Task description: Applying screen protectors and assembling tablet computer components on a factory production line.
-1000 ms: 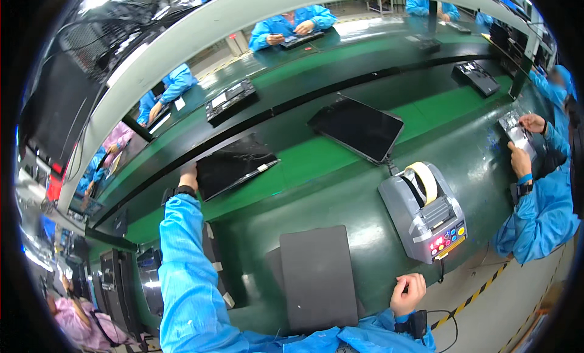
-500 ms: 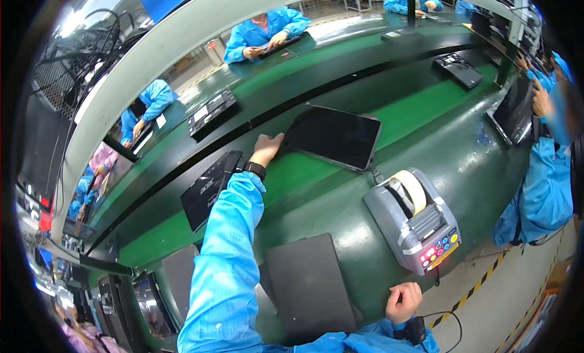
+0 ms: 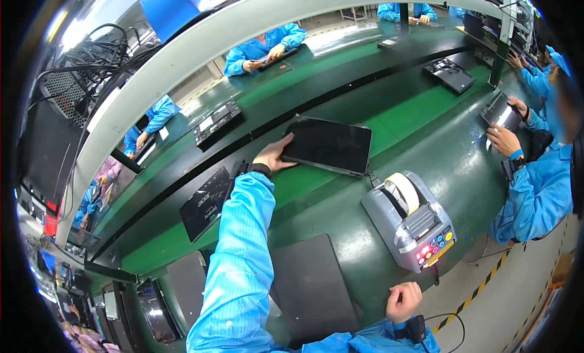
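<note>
A black flat screen panel (image 3: 331, 147), glossy and rectangular, is at the middle of the green bench. My left hand (image 3: 277, 153) reaches far out and is closed on the panel's left edge, thumb on top and fingers below. Loosely curled into a fist, my right hand (image 3: 404, 302) stays low at the right, close to my body, with nothing seen in it. Between the panel and my right hand stands a grey tape dispenser (image 3: 413, 222) with a yellowish roll and lit buttons. A black tablet-like device (image 3: 205, 207) lies left of my forearm.
A dark flat lid (image 3: 313, 286) lies at the near edge beside my sleeve. Opened black devices (image 3: 217, 123) sit along the far strip. At the right, a co-worker in blue (image 3: 535, 176) holds a shiny panel. A pale frame beam (image 3: 243, 21) arches overhead.
My left hand has gone from beside the panel's left corner to gripping its edge, and the panel has shifted slightly. The co-worker at right has tilted their panel. My right hand stays put.
</note>
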### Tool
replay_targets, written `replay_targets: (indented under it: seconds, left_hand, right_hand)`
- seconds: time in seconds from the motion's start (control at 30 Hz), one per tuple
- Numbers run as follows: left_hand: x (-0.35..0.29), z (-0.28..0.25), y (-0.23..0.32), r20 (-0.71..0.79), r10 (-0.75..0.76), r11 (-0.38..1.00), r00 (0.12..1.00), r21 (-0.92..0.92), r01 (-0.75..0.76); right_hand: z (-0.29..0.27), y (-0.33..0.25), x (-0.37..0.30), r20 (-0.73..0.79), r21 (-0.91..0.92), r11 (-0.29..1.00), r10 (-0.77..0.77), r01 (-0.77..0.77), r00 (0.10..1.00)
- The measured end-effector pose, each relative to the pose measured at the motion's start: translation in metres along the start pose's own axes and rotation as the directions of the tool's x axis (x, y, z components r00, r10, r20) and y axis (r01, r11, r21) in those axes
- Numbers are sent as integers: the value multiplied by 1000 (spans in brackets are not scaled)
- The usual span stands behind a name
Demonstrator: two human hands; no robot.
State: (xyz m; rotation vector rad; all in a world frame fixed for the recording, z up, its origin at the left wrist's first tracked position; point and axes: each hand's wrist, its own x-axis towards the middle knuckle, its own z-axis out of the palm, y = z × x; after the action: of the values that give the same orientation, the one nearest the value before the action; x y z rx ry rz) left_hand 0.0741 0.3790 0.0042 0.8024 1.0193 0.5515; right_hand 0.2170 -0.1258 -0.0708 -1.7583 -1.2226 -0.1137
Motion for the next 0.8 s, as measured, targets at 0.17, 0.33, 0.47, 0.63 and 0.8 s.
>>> replay_targets:
  seconds: [0.17, 0.33, 0.47, 0.63, 0.8]
  left_hand:
    - [-21, -10, -6, 19, 113, 993, 993, 35, -114]
    - [-71, -13, -4, -21, 399, 914, 917, 85, -396]
    - [-147, -3, 3, -128, 581, 787, 804, 344, -513]
    - [-247, -23, -18, -133, 694, 707, 708, 312, -634]
    - [-324, -14, -79, -156, 746, 665, 647, 139, -734]
  right_hand:
    - [0, -5, 0, -21, 42, 999, 27, -26, 999]
    - [-3, -9, -2, -34, 63, 998, 8, -6, 999]
    - [-7, -7, -5, -77, 47, 999, -11, 14, 997]
    - [-3, -7, -10, -84, 61, 997, -45, 50, 995]
    - [-8, -6, -7, -76, 34, 995, -88, 91, 993]
